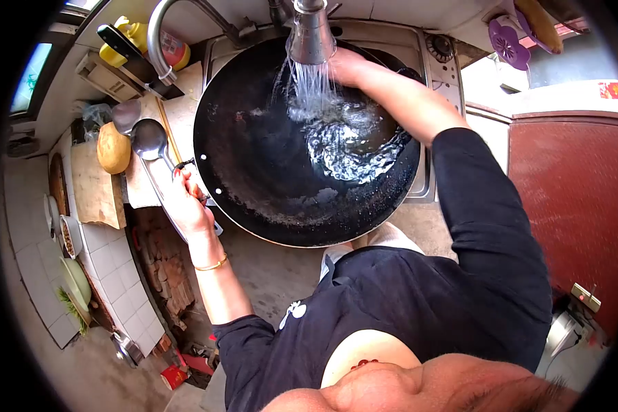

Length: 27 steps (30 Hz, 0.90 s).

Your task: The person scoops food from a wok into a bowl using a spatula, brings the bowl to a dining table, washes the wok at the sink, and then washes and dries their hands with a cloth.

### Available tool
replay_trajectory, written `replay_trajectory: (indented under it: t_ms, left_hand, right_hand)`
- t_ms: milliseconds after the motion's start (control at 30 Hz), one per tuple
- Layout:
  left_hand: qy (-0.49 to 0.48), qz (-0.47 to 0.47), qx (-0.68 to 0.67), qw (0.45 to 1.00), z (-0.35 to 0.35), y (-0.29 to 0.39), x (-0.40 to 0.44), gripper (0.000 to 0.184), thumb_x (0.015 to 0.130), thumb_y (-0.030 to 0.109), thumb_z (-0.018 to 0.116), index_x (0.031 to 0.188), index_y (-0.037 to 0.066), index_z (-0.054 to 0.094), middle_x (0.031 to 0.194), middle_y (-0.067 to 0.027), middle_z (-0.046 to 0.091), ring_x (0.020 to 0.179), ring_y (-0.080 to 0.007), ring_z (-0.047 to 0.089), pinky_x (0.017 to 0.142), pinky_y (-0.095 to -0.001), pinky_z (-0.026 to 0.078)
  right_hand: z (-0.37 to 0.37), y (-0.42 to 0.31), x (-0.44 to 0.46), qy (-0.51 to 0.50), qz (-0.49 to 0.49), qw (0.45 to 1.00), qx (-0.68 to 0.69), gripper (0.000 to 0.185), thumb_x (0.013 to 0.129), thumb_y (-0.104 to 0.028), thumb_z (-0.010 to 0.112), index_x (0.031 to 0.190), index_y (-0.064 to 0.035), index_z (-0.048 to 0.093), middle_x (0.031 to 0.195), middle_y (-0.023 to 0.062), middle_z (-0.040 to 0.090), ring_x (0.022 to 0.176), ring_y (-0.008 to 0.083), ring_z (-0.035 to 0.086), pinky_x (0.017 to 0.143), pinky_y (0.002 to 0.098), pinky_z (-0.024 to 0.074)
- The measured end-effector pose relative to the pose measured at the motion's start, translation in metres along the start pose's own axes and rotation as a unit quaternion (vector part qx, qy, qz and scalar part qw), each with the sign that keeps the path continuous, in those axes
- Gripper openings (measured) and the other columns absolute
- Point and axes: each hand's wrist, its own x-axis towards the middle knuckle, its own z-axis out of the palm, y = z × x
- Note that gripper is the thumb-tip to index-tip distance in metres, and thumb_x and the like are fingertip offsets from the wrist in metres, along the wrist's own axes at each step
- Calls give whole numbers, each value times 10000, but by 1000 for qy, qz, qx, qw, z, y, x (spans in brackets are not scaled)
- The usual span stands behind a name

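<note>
A large black wok [254, 165] is tilted over the sink [424, 172], with water swirling in its right half. From the faucet head [312, 42], running water [312, 86] falls into it. My left hand [189, 202] is closed around the wok's handle [184, 165] at the left rim. Behind the stream, my right hand [347, 67] reaches to the far side of the wok, next to the faucet head. Its fingers are hidden by the faucet head and the water, so whether they grip anything cannot be seen.
Left of the wok lie a metal ladle [148, 139] and a chopstick-like rod [166, 127]. A round yellowish object [113, 148] rests by a wooden board [96, 189]. A knife [127, 51] stands in a holder behind. A curved steel spout [159, 41] arches nearby. A red-brown cabinet [573, 206] stands right.
</note>
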Motion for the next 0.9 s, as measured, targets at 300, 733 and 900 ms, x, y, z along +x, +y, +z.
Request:
replay_trajectory:
  t_ms: [300,733,900]
  left_hand:
    - [10,-4,13,1000,-1,0,-2,223,922,188,442,753,75,533,492,72,324,383,-27,249,357,-201,169]
    - [7,-26,17,999,-3,-3,0,229,929,210,434,778,62,521,479,76,333,373,-28,259,346,-193,176]
    - [-1,-19,16,1000,-4,-2,-1,233,933,207,421,782,66,527,481,82,305,377,-24,245,352,-193,173]
  right_hand:
    - [53,47,-27,94,11,888,-449,480,807,-228,449,1218,20,458,1305,271,378,1210,366,379,960,426,370]
    - [122,-78,118,295,105,924,218,572,789,-58,385,1340,32,262,1402,315,150,1329,407,150,1103,438,134]
    - [128,-151,36,156,-92,969,170,628,722,20,451,1327,16,282,1398,293,191,1324,398,184,1082,448,198]
